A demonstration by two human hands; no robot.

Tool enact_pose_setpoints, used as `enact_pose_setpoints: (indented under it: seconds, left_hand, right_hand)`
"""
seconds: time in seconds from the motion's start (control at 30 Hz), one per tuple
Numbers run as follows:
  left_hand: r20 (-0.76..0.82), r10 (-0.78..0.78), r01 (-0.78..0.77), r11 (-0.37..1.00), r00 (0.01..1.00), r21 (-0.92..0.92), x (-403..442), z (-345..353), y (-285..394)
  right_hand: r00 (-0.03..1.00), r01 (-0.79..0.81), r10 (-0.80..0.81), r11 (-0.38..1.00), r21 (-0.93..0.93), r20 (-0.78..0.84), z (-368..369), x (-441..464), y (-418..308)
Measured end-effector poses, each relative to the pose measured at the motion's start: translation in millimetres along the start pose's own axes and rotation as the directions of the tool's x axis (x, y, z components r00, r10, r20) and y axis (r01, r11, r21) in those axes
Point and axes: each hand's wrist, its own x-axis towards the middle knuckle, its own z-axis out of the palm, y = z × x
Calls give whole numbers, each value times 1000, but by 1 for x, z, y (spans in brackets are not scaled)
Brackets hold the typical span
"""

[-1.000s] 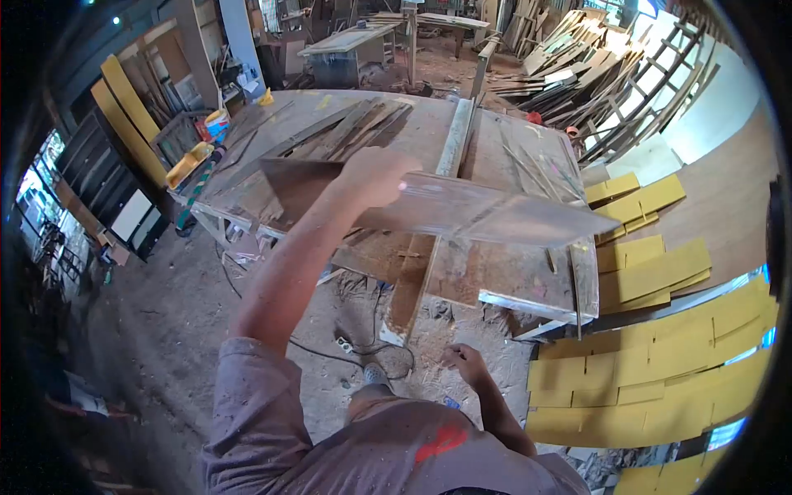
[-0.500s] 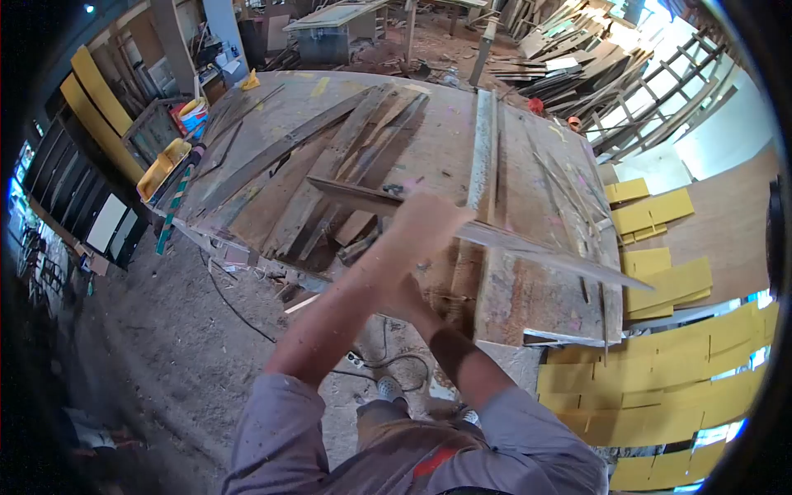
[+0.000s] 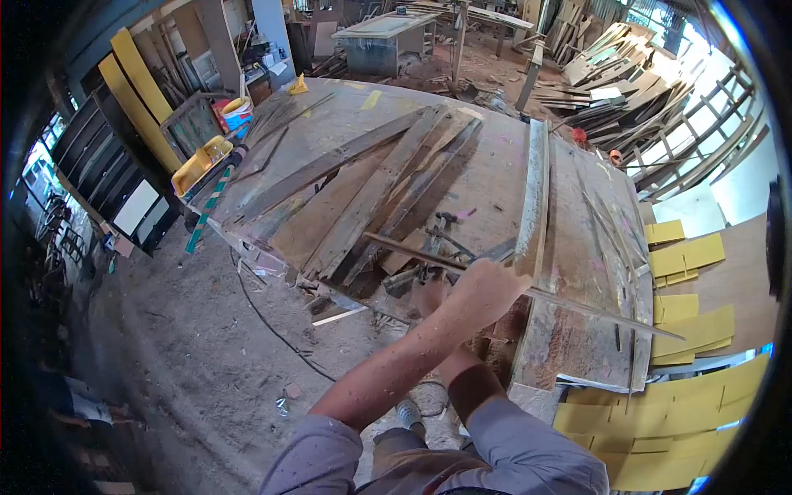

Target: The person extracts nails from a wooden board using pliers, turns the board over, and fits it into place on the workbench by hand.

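My left hand (image 3: pixel 491 290) is closed around a long, thin wooden strip (image 3: pixel 602 315), which it holds over the near part of the workbench (image 3: pixel 487 177). The strip slants from upper left to lower right across the view. My right hand (image 3: pixel 429 297) is crossed beneath my left forearm and partly hidden by it. Its fingers are too blurred and covered to read. Just beyond the strip, small dark tools or offcuts (image 3: pixel 450 239) lie on the bench. Several long weathered boards (image 3: pixel 384 190) lie to the left of them.
A pale straight board (image 3: pixel 533 186) lies across the bench. Yellow slotted panels (image 3: pixel 689 330) stand to the right. A yellow tray (image 3: pixel 200 163) and a bucket (image 3: pixel 237 115) are at the left. A black cable (image 3: pixel 272 334) runs over the dusty floor.
The view has shifted, so the bench appears lower and further right. My left hand still grips the strip. My right hand has moved up toward the bench edge, beneath the left forearm.
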Motion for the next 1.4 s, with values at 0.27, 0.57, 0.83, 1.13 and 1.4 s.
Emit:
enact_pose_setpoints:
  seconds: [0.27, 0.57, 0.83, 1.13, 1.4]
  left_hand:
    - [67, -22, 26, 998, 998, -57, 36, -12, 10]
    - [141, -158, 163, 986, 977, -20, 49, 18, 15]
    - [36, -127, 129, 990, 991, -58, 59, 16, 13]
    - [105, -197, 202, 979, 975, -35, 64, -8, 56]
    - [41, -197, 196, 980, 979, 38, 60, 3, 56]
  right_hand:
    - [907, 119, -274, 894, 432, 318, -58, -99, 26]
    - [977, 33, -107, 930, 367, 185, -2, -129, 20]
    - [991, 111, -132, 756, 645, -15, -115, -193, 64]
    - [933, 222, 88, 620, 753, -348, -255, -333, 168]
    - [892, 345, 121, 440, 829, -435, -303, -333, 218]
